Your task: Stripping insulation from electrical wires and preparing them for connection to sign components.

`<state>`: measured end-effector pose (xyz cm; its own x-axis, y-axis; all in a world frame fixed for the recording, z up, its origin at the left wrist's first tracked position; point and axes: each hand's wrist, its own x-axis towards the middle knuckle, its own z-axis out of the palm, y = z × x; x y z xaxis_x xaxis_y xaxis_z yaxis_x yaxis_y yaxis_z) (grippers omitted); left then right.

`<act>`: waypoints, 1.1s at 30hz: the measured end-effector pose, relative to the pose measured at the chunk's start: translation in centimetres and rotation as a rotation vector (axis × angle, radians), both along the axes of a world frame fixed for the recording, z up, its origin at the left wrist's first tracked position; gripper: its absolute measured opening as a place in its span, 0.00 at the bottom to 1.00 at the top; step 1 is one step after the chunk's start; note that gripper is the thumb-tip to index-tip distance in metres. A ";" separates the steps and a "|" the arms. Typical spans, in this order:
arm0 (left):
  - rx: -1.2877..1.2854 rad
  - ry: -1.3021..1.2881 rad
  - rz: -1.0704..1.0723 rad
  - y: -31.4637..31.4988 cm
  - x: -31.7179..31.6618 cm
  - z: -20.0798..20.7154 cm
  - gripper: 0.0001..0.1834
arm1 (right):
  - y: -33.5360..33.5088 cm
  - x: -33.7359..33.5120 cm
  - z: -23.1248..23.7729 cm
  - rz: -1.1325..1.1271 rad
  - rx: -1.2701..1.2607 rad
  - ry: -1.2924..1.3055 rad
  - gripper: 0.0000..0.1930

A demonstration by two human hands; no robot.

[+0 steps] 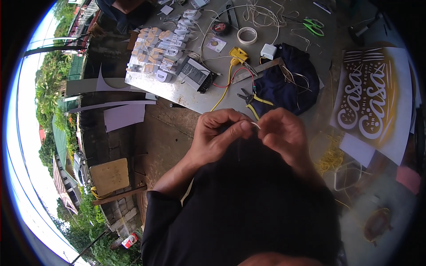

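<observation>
My left hand (219,135) and my right hand (284,133) meet in front of my chest, fingertips together. Between them they pinch a thin white wire end (256,125), which is small and mostly hidden by the fingers. Just beyond the hands, yellow-handled pliers (250,98) lie on the metal worktable (186,95), beside a dark blue cloth (293,80). A yellow wire (224,91) and a red wire (230,76) run across the table toward a black and silver power supply box (195,73).
Several white channel letters (157,51) sit at the table's far left. A tape roll (247,35), a white adapter (268,51), green scissors (314,26) and loose white cord lie at the back. A printed brown-and-white sign sheet (372,97) lies at right; a coil of yellow wire (330,157) below it.
</observation>
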<state>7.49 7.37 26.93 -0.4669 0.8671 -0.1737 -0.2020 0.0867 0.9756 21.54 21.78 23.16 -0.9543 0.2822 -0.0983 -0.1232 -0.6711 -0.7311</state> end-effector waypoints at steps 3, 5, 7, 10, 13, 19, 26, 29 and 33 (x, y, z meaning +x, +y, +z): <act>-0.105 -0.068 -0.037 0.3 -0.3 0.5 0.07 | -0.2 -0.3 -0.2 -0.302 0.515 0.024 0.10; -0.117 -0.058 -0.059 0.6 -0.1 0.6 0.09 | 0.3 -0.9 -0.8 -0.408 0.896 0.130 0.11; -0.136 -0.063 -0.070 0.6 -0.1 0.6 0.09 | 0.3 -0.9 -0.8 -0.420 0.914 0.128 0.10; -0.148 -0.079 -0.065 0.9 0.0 0.6 0.09 | 0.5 -0.9 -1.0 -0.408 0.872 0.126 0.06; -0.128 -0.045 -0.071 1.3 0.0 0.3 0.08 | 0.0 -1.0 -1.5 -0.347 0.626 0.096 0.04; -0.096 0.007 -0.087 1.6 -0.4 -0.6 0.08 | -0.1 -0.8 -1.6 -0.179 0.131 -0.043 0.05; -0.115 0.033 -0.023 1.9 -0.2 -0.8 0.09 | -0.1 -1.2 -1.4 -0.224 0.232 -0.050 0.05; -0.088 0.039 -0.009 1.6 -0.5 -2.0 0.08 | -0.3 -1.8 -2.0 -0.333 0.467 0.037 0.04; -0.080 0.017 0.037 2.0 -0.1 -2.2 0.08 | -0.1 -2.0 -2.4 -0.320 0.487 0.021 0.04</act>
<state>7.37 9.39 24.72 -0.5015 0.8330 -0.2335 -0.1895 0.1575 0.9692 19.58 21.69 20.76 -0.8143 0.5650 0.1333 -0.2823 -0.1848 -0.9414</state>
